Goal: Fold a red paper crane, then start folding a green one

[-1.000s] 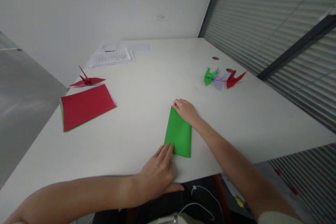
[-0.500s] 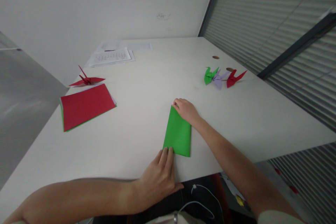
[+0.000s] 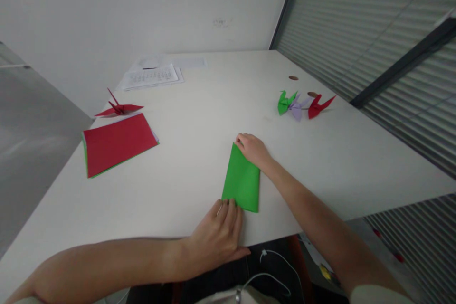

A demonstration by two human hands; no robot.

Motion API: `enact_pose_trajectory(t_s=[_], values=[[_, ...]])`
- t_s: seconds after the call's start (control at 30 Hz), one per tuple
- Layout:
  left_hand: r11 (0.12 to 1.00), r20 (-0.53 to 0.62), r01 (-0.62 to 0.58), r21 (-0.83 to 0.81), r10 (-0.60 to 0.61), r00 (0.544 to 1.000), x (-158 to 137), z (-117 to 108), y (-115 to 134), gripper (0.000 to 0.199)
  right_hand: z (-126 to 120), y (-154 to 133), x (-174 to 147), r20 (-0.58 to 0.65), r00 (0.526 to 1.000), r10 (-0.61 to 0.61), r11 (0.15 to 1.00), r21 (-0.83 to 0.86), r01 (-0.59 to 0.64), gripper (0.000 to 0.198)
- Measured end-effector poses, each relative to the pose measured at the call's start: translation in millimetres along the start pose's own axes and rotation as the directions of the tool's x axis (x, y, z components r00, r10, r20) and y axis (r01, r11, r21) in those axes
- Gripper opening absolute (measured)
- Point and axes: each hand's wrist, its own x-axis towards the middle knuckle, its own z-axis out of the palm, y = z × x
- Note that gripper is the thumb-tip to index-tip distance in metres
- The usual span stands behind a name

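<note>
A green sheet of paper (image 3: 242, 178), folded to a narrow rectangle, lies on the white table near its front edge. At its far end my right hand (image 3: 252, 149) is closed, with curled fingers and thumb on the corner. My left hand (image 3: 219, 232) rests at the near end, its fingertips pressing on the near-left corner. The left thumb sticks out apart from the fingers, over the table edge.
A stack of coloured paper (image 3: 121, 145), red on top, lies left, with a red paper crane (image 3: 120, 108) behind it. Green (image 3: 285, 103), lilac (image 3: 296, 109) and red (image 3: 318, 106) cranes stand at the right. Printed sheets (image 3: 153, 77) lie at the back.
My left fingers have shifted slightly right along the paper's near edge and are a little more bent. My right hand and the green paper stay in place.
</note>
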Motion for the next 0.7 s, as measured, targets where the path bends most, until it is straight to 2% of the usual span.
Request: enact_pose_trajectory(t_s=[0.23,0.7], values=[[0.992,0.006,-0.026,-0.125,0.027,1.0,6.0,1.5,-12.2,0.082,2.6,2.6,1.7,-0.008,0.999,0.032,0.994,0.106,-0.031,0.01],[0.986,0.025,-0.009,-0.164,0.014,1.0,8.7,-1.0,-15.4,0.08,-0.6,0.5,1.7,0.01,0.998,0.058,0.991,0.117,-0.058,0.008]])
